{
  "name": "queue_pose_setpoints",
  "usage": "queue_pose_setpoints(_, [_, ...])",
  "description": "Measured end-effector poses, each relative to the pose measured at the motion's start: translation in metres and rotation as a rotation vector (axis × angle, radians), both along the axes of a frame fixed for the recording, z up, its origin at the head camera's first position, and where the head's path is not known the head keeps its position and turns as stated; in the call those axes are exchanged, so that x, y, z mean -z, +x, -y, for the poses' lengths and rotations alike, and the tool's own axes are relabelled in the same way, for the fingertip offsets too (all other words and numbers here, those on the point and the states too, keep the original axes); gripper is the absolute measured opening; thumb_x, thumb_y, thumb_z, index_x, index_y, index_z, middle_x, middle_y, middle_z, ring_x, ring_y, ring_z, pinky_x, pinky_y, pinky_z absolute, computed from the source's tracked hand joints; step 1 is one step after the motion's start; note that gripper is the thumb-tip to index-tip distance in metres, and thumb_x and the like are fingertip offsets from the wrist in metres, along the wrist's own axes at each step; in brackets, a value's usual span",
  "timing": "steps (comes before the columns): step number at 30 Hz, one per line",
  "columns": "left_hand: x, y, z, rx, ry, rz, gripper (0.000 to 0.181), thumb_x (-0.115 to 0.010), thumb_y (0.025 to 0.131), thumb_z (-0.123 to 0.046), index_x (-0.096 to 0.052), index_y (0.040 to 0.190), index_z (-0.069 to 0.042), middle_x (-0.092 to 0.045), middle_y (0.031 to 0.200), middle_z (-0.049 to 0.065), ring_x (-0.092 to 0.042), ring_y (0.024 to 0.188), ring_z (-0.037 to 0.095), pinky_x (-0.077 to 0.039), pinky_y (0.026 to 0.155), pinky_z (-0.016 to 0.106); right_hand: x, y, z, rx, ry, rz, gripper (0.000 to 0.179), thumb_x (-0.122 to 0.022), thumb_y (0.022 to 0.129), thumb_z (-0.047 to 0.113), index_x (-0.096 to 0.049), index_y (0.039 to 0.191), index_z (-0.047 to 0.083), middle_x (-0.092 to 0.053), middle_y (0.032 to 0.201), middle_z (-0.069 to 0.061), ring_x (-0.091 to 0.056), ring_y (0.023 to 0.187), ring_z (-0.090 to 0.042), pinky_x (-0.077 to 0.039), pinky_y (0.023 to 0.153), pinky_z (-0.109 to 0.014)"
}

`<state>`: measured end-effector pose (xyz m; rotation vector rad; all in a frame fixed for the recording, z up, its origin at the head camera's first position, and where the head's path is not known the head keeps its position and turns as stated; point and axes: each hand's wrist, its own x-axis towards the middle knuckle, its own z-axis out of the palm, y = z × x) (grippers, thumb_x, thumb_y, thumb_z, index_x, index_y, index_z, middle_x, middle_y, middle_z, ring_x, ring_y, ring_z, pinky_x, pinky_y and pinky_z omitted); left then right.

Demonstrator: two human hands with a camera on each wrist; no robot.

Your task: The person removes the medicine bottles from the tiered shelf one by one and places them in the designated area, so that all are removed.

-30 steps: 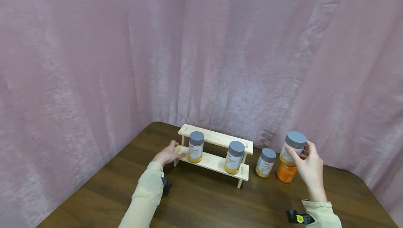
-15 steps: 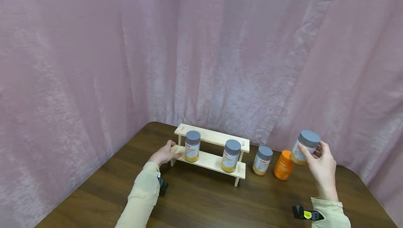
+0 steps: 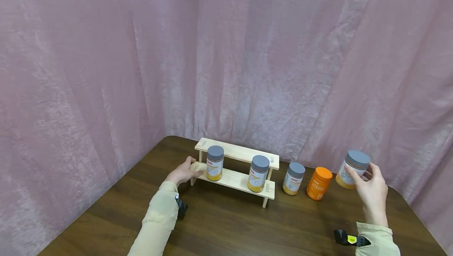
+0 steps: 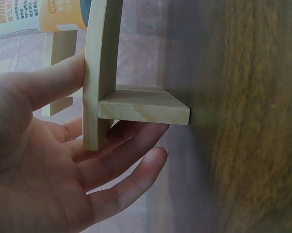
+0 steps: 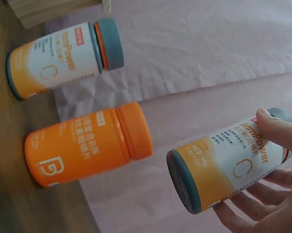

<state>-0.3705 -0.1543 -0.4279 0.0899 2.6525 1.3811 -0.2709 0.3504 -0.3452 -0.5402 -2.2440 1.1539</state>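
Note:
My right hand [image 3: 372, 188] holds a supplement bottle [image 5: 228, 162] with a grey lid and a white and yellow label, thumb on one side and fingers on the other. In the right wrist view its base hangs in the air, right of an orange bottle [image 5: 88, 145]. My left hand [image 3: 182, 172] grips the left end of a two-step wooden shelf [image 3: 233, 178], the thumb on top of the lower board [image 4: 100, 73] and the fingers under it, around the leg [image 4: 143, 107]. On the lower step stand two similar grey-lidded bottles, one left [image 3: 214, 163] and one right [image 3: 258, 173].
Another grey-lidded bottle [image 3: 293, 178] stands on the dark wooden table [image 3: 226, 224] between the shelf and the orange bottle. Pink curtains [image 3: 226, 51] hang close behind the table's back edge.
My right hand has carried its bottle to the right, from in front of the orange bottle to beside it. My left hand keeps its grip on the shelf; the view has shifted slightly.

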Motion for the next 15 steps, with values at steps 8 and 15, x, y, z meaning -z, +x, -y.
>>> queue_pose_setpoints(8, [0.001, 0.001, 0.000, -0.004, 0.005, -0.002, 0.061, -0.066, 0.091, -0.024, -0.032, 0.137, -0.001, -0.043, 0.140, 0.029, -0.050, 0.120, 0.040, -0.046, 0.095, 0.049, 0.015, -0.005, -0.012, 0.026, 0.022, 0.006, 0.074, -0.069, 0.087, 0.039, -0.041, 0.144, 0.003, -0.044, 0.129, -0.019, -0.046, 0.103, -0.027, -0.035, 0.079, -0.028])
queue_pose_setpoints(15, [0.001, 0.000, -0.001, -0.008, 0.014, -0.005, 0.059, -0.066, 0.091, -0.023, -0.032, 0.136, -0.002, -0.043, 0.140, 0.030, -0.051, 0.119, 0.040, -0.048, 0.093, 0.050, 0.029, -0.009, -0.025, 0.023, -0.014, 0.059, 0.076, -0.069, 0.087, 0.040, -0.040, 0.145, 0.001, -0.046, 0.123, -0.017, -0.044, 0.103, -0.025, -0.036, 0.078, -0.027])
